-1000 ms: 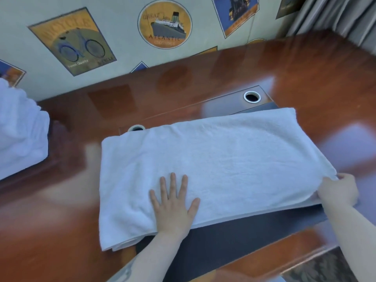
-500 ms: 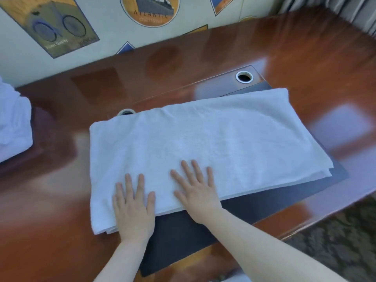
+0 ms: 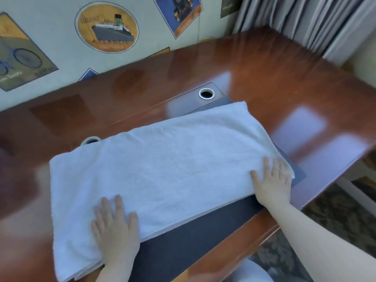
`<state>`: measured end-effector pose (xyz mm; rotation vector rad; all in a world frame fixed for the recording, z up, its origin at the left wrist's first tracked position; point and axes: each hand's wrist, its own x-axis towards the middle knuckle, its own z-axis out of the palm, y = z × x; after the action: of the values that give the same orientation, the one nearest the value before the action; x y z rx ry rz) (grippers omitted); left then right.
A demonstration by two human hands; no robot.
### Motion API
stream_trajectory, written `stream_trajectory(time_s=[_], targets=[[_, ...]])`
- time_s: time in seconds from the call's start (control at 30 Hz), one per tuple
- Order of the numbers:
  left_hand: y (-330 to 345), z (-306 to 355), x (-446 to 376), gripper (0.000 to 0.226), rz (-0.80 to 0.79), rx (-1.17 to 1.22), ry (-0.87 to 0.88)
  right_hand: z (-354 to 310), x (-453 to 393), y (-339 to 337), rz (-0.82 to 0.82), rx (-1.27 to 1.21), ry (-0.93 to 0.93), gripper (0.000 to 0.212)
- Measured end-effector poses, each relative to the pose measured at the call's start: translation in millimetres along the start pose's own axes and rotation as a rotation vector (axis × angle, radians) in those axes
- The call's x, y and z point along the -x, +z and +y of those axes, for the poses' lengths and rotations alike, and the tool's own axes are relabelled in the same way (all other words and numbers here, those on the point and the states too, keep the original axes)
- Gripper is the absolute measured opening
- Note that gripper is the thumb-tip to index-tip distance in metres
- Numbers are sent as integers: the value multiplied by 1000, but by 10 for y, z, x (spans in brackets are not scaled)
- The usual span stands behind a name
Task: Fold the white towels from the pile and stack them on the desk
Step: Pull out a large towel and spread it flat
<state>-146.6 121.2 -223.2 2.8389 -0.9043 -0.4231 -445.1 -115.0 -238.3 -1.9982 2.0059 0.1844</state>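
A white towel (image 3: pixel 162 169), folded into a long rectangle, lies flat across the glossy wooden desk (image 3: pixel 274 74) and partly over a dark desk pad (image 3: pixel 193 241). My left hand (image 3: pixel 116 231) presses flat on the towel's near left part, fingers straight. My right hand (image 3: pixel 272 180) lies flat with spread fingers on the towel's near right corner. The pile of unfolded towels is out of view.
Two round metal cable grommets (image 3: pixel 206 93) (image 3: pixel 91 140) sit in the desk behind the towel. A wall with poster prints (image 3: pixel 106 29) runs along the back, and grey curtains (image 3: pixel 315 23) hang at the right. Patterned carpet (image 3: pixel 335 216) shows below the desk's right edge.
My right hand slid from the towel's near middle out to its right corner, flat on the cloth. My left hand stayed flat on the near left. The view swung right, losing the pile.
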Motion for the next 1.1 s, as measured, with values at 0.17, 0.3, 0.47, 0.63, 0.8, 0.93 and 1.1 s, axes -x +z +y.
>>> stream_trajectory(time_s=[0.17, 0.3, 0.47, 0.63, 0.8, 0.93, 1.1], targets=[[284, 1481, -179, 62, -167, -9, 467, -133, -94, -122, 118, 39, -133, 63], [523, 2284, -290, 61, -248, -199, 787, -52, -182, -14, -25, 14, -248, 61], [610, 2931, -672, 60, -278, -307, 1052, 1, -506, -130, 105, -65, -83, 65], [552, 3501, -1394, 66, -353, -502, 1268, -28, -428, 0, 44, 30, -385, 69], [496, 3861, -1896, 67, -258, -690, 1306, 335, -501, -141, 53, -45, -166, 74], [318, 4346, -2102, 62, -223, -656, 1128, 348, -461, -377, 70, -232, -51, 70], [86, 4747, -2128, 84, -488, -460, 854, 348, -581, -606, -220, -592, 248, 45]])
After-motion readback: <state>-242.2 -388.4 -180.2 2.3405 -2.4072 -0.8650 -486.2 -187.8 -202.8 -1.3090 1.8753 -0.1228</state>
